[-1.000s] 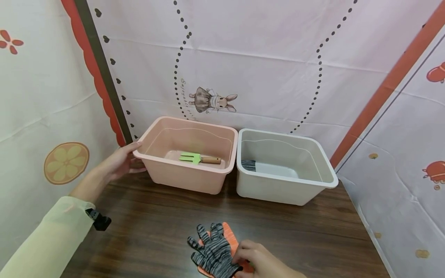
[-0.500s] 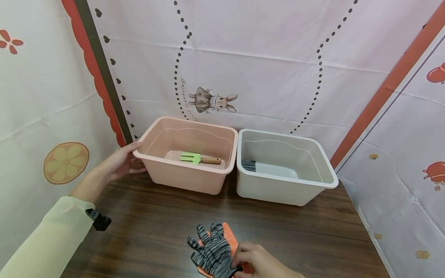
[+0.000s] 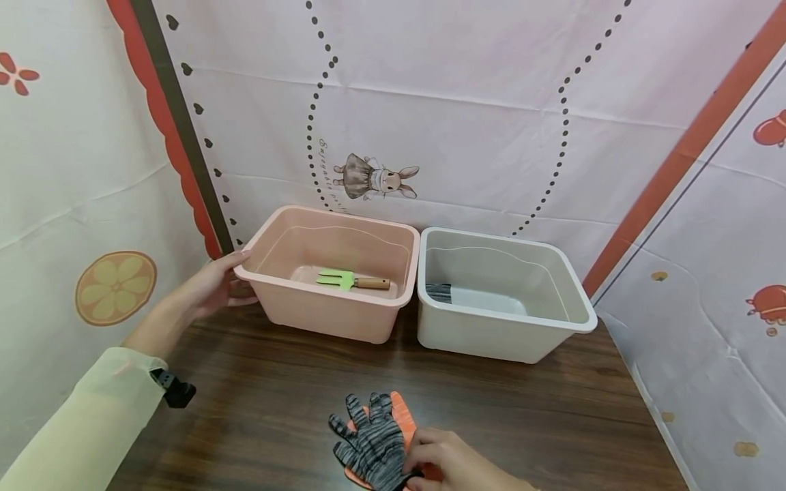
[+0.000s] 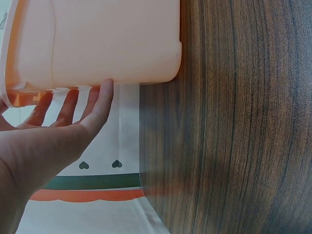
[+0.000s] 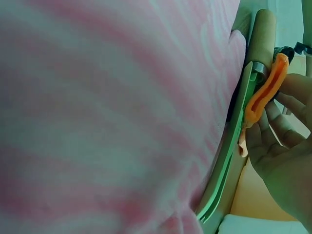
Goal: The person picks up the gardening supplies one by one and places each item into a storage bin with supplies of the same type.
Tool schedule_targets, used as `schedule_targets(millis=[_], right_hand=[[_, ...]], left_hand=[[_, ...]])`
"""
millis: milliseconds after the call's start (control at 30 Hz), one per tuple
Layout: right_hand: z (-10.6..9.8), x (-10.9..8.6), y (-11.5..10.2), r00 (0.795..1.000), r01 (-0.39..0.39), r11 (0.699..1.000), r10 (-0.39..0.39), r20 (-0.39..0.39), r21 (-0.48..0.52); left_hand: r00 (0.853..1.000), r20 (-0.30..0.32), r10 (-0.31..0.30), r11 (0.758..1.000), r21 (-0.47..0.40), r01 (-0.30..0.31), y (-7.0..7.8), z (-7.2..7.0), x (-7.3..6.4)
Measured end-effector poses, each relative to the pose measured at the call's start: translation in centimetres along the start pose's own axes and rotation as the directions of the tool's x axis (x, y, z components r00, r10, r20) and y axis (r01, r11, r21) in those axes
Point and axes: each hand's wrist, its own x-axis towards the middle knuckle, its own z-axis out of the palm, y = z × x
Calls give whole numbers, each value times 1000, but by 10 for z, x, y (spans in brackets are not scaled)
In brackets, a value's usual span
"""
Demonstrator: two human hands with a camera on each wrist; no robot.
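Note:
My left hand [image 3: 211, 286] grips the left rim of a pink plastic bin [image 3: 331, 308]; in the left wrist view its fingers [image 4: 97, 109] lie against the bin's side wall. Inside that bin rests a green hand fork [image 3: 353, 280] with a wooden handle. Near the front of the table, my right hand [image 3: 457, 465] pinches the cuff end of a grey-striped work glove [image 3: 376, 447], which overlaps an orange glove surface [image 3: 400, 412] beneath it. The right wrist view shows an orange cuff [image 5: 265, 92] at my fingertips.
To the right of the pink bin stands a light grey bin [image 3: 491, 334] with a grey-striped knit piece [image 3: 439, 293] inside. A green tool with a wooden handle [image 5: 262, 36] lies beside pink patterned cloth [image 5: 122, 117]. Printed fabric walls [image 3: 479, 136] surround the wooden table [image 3: 276, 395].
The right hand and the gloves have shifted slightly to the left. The left hand and both bins stay in place.

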Motion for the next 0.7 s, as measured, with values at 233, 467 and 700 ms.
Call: schedule_targets(millis=[233, 467, 700], right_hand=[[1, 13, 1, 997, -75, 996, 74, 29, 39], [-4, 24, -1, 994, -104, 995, 104, 38, -5], [-13, 19, -16, 991, -106, 993, 110, 74, -50]], left_hand=[[1000, 2, -1, 1000, 1, 1, 1, 0, -1], [1000, 6, 0, 1000, 2, 0, 1, -1, -1], [1000, 7, -3, 1000, 0, 3, 1, -1, 0]])
